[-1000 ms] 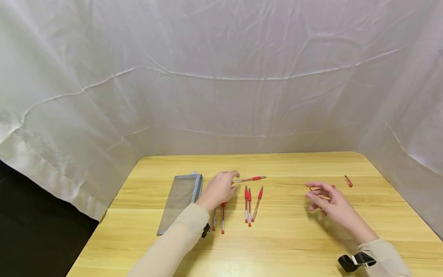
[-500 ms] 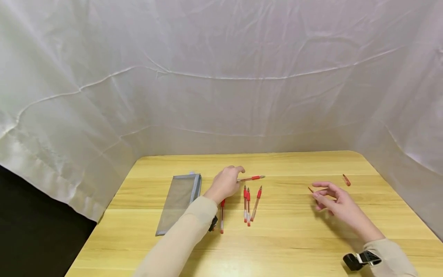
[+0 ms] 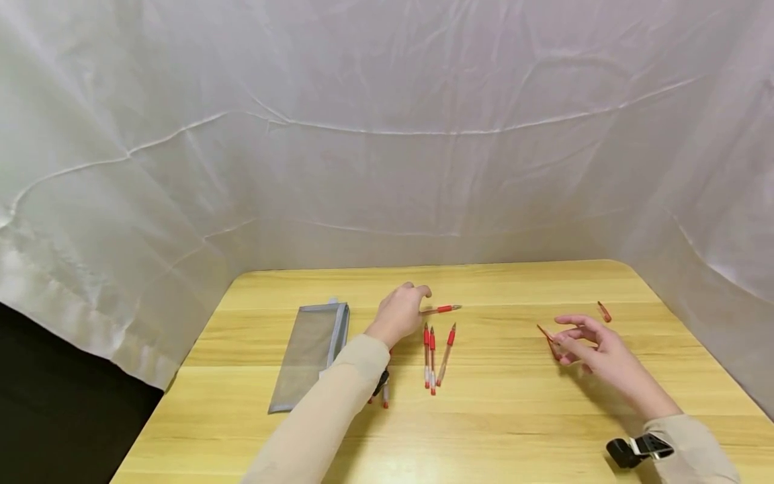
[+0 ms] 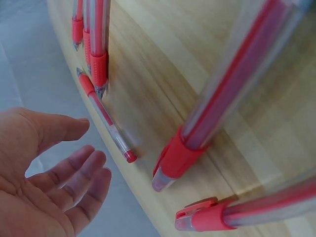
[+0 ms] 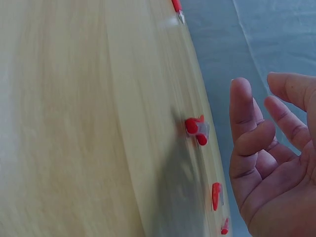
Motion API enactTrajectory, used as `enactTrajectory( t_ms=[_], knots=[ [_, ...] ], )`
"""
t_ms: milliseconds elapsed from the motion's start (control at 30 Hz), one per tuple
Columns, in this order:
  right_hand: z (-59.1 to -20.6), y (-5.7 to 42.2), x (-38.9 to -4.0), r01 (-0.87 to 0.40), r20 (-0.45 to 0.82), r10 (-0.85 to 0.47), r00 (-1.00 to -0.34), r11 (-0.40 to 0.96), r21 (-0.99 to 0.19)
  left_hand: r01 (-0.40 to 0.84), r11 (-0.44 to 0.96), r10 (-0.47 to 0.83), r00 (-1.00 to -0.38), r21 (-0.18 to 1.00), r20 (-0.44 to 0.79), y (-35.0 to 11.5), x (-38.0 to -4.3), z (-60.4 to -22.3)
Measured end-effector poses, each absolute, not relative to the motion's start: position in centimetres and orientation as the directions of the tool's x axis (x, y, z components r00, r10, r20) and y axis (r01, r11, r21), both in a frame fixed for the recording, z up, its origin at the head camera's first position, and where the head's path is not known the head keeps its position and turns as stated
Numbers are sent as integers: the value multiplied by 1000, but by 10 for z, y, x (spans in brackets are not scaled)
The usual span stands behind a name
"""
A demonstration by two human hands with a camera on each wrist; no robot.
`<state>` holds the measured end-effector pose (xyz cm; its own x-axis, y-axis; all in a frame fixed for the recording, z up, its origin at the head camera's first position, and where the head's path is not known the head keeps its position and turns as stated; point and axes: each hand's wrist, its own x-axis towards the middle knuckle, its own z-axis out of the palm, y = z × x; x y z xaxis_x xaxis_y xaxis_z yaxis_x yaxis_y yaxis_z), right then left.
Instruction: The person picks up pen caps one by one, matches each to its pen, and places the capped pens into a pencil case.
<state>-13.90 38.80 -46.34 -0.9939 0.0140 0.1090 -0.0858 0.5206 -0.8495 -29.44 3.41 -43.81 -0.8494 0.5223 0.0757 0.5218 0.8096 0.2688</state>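
Note:
My left hand hovers by the lying uncapped red pen, at its rear end. In the left wrist view, thumb and fingers stand apart with nothing between them. Three more uncapped pens lie side by side, tips pointing away. Two capped pens lie partly hidden under the left forearm. My right hand is held above the table near several red pen caps. Its fingers are loosely bent and hold nothing in the right wrist view. A separate cap lies beyond it.
A grey mesh zip pouch lies left of the left forearm, which overlaps its edge. The wooden table has a pale fabric backdrop behind and at the sides.
My left hand has moved a little away and to the right, and its forearm now covers more of the capped pens. My right hand has shifted slightly right, uncovering caps beside its fingertips.

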Motion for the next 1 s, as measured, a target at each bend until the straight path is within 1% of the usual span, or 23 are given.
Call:
enactTrajectory(
  t_ms=[400,633,1000],
  knots=[
    [-468,395,-138,-88,123,31,-992,530,-843,532,808,543,-839,251,30,40,-301,-443],
    [-470,396,-140,-90,130,32,-991,556,-826,511,813,531,-848,278,6,38,-302,-449],
    [-467,395,-139,-83,115,20,-993,566,-820,530,809,544,-839,253,18,37,-307,-452]
  ],
)
